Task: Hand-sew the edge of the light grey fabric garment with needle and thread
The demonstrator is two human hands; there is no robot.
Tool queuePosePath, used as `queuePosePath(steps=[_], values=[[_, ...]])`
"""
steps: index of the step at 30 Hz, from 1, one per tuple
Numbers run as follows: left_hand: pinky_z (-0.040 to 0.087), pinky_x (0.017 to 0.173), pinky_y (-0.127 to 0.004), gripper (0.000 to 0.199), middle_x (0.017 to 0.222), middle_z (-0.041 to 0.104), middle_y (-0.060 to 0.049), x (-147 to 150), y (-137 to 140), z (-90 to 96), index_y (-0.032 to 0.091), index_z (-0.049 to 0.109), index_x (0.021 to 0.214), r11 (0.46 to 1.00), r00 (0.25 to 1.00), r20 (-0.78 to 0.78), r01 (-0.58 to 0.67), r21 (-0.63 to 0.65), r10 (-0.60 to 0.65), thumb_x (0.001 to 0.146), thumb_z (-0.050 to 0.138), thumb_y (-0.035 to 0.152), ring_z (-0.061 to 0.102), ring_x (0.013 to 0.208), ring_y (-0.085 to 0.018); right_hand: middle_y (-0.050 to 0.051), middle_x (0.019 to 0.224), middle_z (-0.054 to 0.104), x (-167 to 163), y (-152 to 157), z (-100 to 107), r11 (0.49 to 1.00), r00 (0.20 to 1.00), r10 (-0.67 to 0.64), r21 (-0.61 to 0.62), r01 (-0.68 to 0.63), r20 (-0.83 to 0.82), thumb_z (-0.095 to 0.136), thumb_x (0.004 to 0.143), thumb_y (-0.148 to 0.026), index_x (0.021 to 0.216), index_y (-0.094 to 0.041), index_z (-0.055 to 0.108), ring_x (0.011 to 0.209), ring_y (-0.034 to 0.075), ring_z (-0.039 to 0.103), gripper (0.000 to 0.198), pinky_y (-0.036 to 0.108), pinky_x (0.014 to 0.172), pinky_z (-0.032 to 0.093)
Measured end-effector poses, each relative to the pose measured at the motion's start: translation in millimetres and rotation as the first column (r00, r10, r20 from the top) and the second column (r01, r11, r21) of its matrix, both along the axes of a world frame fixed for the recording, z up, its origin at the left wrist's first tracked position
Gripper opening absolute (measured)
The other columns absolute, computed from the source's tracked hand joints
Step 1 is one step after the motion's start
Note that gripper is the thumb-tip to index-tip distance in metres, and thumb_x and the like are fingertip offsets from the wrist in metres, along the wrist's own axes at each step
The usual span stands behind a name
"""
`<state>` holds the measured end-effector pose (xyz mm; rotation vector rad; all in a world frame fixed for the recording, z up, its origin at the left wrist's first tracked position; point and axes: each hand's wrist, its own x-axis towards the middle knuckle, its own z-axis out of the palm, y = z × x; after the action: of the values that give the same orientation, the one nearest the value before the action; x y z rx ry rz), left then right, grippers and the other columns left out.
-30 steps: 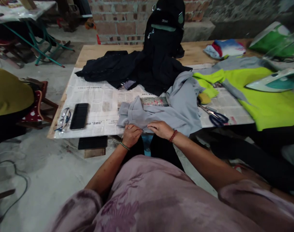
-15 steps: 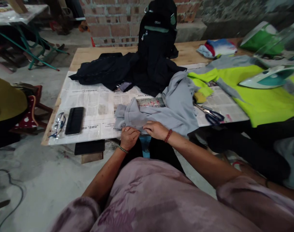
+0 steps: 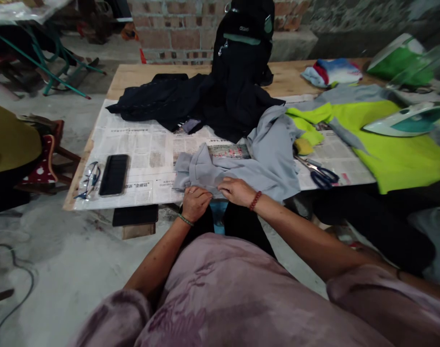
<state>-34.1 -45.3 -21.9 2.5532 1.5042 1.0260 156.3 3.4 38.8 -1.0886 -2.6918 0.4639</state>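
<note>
A grey garment (image 3: pixel 273 159) lies bunched along the table's front edge, its near edge in both my hands. My left hand (image 3: pixel 195 203) has its fingers closed on the cloth near the left end. A short way to the right, my right hand (image 3: pixel 237 191) pinches the same edge between thumb and fingers. Whether a needle or anything else small is in the fingers, I cannot make out. Scissors (image 3: pixel 323 174) with dark blue handles lie right of the garment. Dark cloth (image 3: pixel 162 101) is heaped behind it.
Newspaper (image 3: pixel 140 144) covers the wooden table. A phone (image 3: pixel 114 174) and glasses (image 3: pixel 91 179) lie at the left. A black backpack (image 3: pixel 243 43) stands at the back. To the right, an iron (image 3: pixel 404 119) rests on a yellow-green and grey garment (image 3: pixel 396 159). A stool (image 3: pixel 51 159) stands left.
The view has shifted slightly, so the table's things sit a little further right and higher. Both hands keep hold of the grey garment in nearly the same place.
</note>
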Motion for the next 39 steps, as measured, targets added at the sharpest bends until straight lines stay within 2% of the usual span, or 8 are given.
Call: queuePosePath(steps=[11,18,24,33,36,39], values=[[0.034,0.077,-0.035,0.017,0.082,0.068,-0.001,2,-1,-1.7,0.025,0.068,0.083,0.999,1.0,-0.019,-0.01,0.035,0.01,0.086,0.051,0.026,0.053,0.08,-0.016,0.005,0.09,0.061,0,-2,-1,0.999,0.996,0.033,-0.041,-0.029,0.079,0.046,0.083,-0.017,0.091,-0.018,0.067,0.078,0.013,0.053,0.023,0.022,0.07,0.037],[0.033,0.075,-0.035,0.015,0.081,0.068,-0.001,5,1,-1.4,0.025,0.068,0.08,0.999,0.999,-0.006,-0.045,-0.006,0.045,0.084,0.053,0.026,0.052,0.079,-0.017,0.005,0.092,0.062,-3,1,4,0.998,0.985,0.044,-0.046,-0.037,0.164,0.046,0.083,-0.017,0.09,-0.018,0.067,0.077,0.013,0.053,0.022,0.023,0.066,0.035],[0.032,0.074,-0.035,0.015,0.081,0.068,0.0,7,3,0.3,0.025,0.067,0.077,0.996,0.997,0.016,-0.074,-0.043,0.075,0.083,0.054,0.024,0.052,0.079,-0.017,0.004,0.091,0.063,-11,9,10,0.993,0.975,0.104,-0.071,-0.091,0.198,0.047,0.082,-0.017,0.087,-0.018,0.067,0.075,0.013,0.054,0.021,0.024,0.065,0.033],[0.033,0.074,-0.034,0.014,0.083,0.068,-0.001,7,4,0.1,0.023,0.067,0.081,0.993,0.994,0.057,-0.094,-0.068,0.098,0.082,0.053,0.02,0.054,0.08,-0.017,0.006,0.082,0.062,-17,6,-2,0.99,0.987,0.108,-0.103,-0.096,0.116,0.048,0.081,-0.014,0.077,-0.015,0.067,0.074,0.014,0.054,0.019,0.023,0.066,0.036],[0.033,0.075,-0.035,0.013,0.084,0.068,-0.002,6,5,0.6,0.023,0.067,0.084,0.992,0.991,0.089,-0.087,-0.096,0.096,0.083,0.055,0.024,0.055,0.082,-0.018,0.007,0.085,0.063,-14,7,-4,0.987,0.997,0.073,-0.142,-0.071,0.007,0.048,0.081,-0.015,0.082,-0.014,0.067,0.079,0.014,0.055,0.019,0.023,0.072,0.039],[0.034,0.076,-0.035,0.012,0.086,0.068,-0.002,5,5,1.9,0.023,0.067,0.085,0.991,0.99,0.109,-0.075,-0.112,0.087,0.083,0.056,0.027,0.056,0.084,-0.018,0.006,0.09,0.065,-11,9,-3,0.979,0.991,-0.033,-0.205,0.006,-0.127,0.048,0.081,-0.014,0.092,-0.013,0.065,0.084,0.014,0.057,0.021,0.023,0.077,0.04]])
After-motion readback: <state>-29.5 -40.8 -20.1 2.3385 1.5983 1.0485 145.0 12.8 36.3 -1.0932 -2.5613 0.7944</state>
